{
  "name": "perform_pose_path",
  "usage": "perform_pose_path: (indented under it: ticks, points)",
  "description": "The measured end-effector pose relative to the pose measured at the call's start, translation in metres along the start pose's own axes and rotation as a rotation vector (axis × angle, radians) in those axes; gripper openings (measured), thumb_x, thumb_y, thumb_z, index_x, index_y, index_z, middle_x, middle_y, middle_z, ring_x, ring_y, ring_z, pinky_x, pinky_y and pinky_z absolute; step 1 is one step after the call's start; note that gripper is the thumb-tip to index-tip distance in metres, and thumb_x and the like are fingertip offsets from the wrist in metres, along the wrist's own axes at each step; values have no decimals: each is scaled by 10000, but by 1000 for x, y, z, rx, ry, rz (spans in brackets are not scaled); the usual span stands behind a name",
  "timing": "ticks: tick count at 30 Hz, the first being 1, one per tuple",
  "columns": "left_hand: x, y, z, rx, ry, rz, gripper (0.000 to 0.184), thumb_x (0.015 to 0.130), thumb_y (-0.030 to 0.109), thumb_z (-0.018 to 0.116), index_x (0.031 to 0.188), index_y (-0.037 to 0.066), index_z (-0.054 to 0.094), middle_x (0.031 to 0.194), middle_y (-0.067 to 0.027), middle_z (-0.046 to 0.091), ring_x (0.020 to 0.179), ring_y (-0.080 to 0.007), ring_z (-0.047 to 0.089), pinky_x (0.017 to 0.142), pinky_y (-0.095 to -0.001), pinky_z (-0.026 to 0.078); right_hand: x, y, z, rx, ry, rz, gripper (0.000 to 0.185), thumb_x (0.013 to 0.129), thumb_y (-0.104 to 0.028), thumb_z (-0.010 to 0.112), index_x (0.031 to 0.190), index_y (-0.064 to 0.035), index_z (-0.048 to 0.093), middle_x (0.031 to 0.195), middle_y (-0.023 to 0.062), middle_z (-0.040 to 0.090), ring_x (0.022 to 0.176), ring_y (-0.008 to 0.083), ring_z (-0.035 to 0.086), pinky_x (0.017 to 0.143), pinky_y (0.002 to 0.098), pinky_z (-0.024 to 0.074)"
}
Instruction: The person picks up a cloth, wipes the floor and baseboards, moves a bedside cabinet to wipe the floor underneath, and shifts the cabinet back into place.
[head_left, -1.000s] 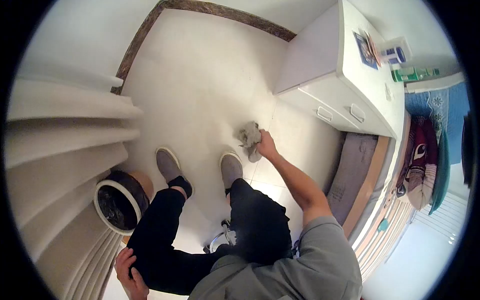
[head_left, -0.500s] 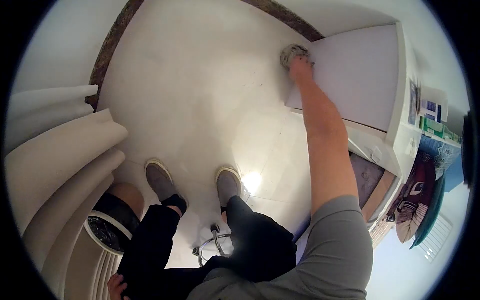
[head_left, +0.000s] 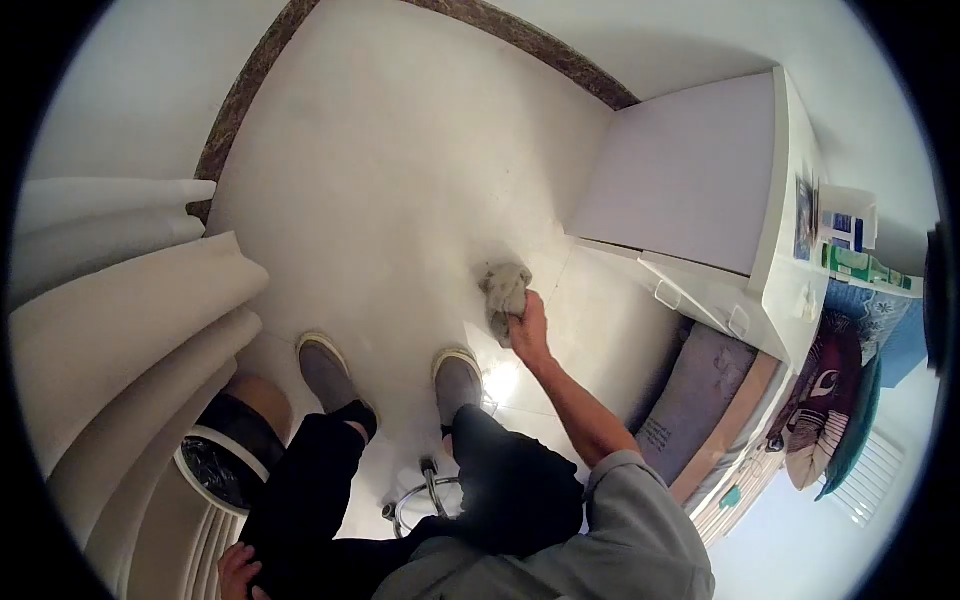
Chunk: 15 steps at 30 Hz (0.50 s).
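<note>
A crumpled grey cloth (head_left: pixel 507 292) is gripped in my right hand (head_left: pixel 531 330), with the fingers closed around its near side. It is over the pale floor (head_left: pixel 400 180), ahead of my right shoe (head_left: pixel 457 385); whether it touches the floor I cannot tell. At the bottom left, my left hand (head_left: pixel 238 572) rests against the dark trouser leg (head_left: pixel 300 490). Its visible fingers lie along the fabric and hold nothing; part of the hand is cut off by the frame edge.
A white cabinet (head_left: pixel 690 175) with drawers stands at the right, near a bed edge (head_left: pixel 735 425) and cushions (head_left: pixel 825 400). Beige curtains (head_left: pixel 130 290) hang at the left beside a lined trash bin (head_left: pixel 225 465). A metal chair base (head_left: pixel 430 492) is between my legs.
My right hand has drawn the cloth back from beside the cabinet's far corner toward my feet, and the arm is now bent. My left hand stays on the leg.
</note>
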<state>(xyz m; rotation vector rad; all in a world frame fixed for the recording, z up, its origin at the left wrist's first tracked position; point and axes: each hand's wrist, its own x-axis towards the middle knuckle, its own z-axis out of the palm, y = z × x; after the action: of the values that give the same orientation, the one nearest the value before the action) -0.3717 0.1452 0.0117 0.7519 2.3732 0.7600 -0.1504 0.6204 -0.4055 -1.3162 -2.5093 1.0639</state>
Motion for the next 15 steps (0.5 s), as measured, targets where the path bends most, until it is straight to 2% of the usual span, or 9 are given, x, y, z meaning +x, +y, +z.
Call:
perform_pose_path:
  ticks: [2,3,4,6,8,9,12,14,15]
  points:
    - [-1,0,-1,16,1,0,418,1073,285,467,1119,-64,694,1250,-244,676,1206,-437,615,1065,-550,466,21,-9,-23,250,31,61,336,864,-94,620,1190,-20,583,1133,232,624,1126,420,597,977,476,472]
    - [0,0,-1,32,1,-2,414,1073,278,463,1119,-63,694,1250,-243,676,1213,-436,612,1066,-549,465,45,-20,-36,289,65,173,351,863,-109,634,1194,-10,574,1126,234,620,1133,413,597,993,469,469]
    - [1,0,-3,28,1,-1,414,1073,278,463,1119,-63,694,1250,-243,676,1213,-436,612,1066,-549,465,74,-25,-46,231,131,210,376,855,-129,648,1202,-7,571,1135,237,615,1126,416,599,996,473,469]
    - [3,0,-4,28,-24,-15,432,1079,298,460,1134,-65,687,1263,-243,670,1220,-441,607,1067,-549,465,152,-32,-68,-40,319,-108,470,797,-167,694,1206,28,568,1146,251,595,1119,430,578,1006,486,459]
    - [3,-3,-4,42,-28,-7,445,1082,313,457,1146,-66,683,1269,-242,668,1222,-441,606,1067,-553,465,228,-48,-88,-165,408,-48,453,765,-151,700,1146,64,585,1163,275,589,1138,443,561,1024,487,448]
    - [2,-4,-4,54,-41,3,459,1084,328,455,1157,-67,678,1276,-242,665,1223,-442,605,1067,-556,464,272,-30,-90,-195,399,-44,389,786,-116,674,1119,66,591,1115,274,611,1138,460,562,1016,494,461]
    - [-1,-4,-5,47,-53,-8,473,1089,339,448,1174,-69,671,1281,-242,664,1224,-445,603,1067,-559,464,344,-21,-88,-331,304,32,375,804,-75,650,1143,67,570,1110,270,613,1151,467,557,985,500,489]
    - [-6,-11,-3,51,-49,-23,467,1091,332,444,1174,-67,672,1284,-242,662,1225,-449,601,1065,-563,464,357,3,-68,-446,136,-39,366,841,-70,641,1189,11,560,1216,224,596,1185,430,560,938,515,525]
    - [-8,-12,-4,48,-41,-28,462,1092,325,441,1174,-66,673,1287,-242,661,1226,-453,599,1063,-566,465,345,9,-53,-449,123,-27,366,841,-70,641,1189,11,560,1216,224,596,1185,430,560,938,515,525]
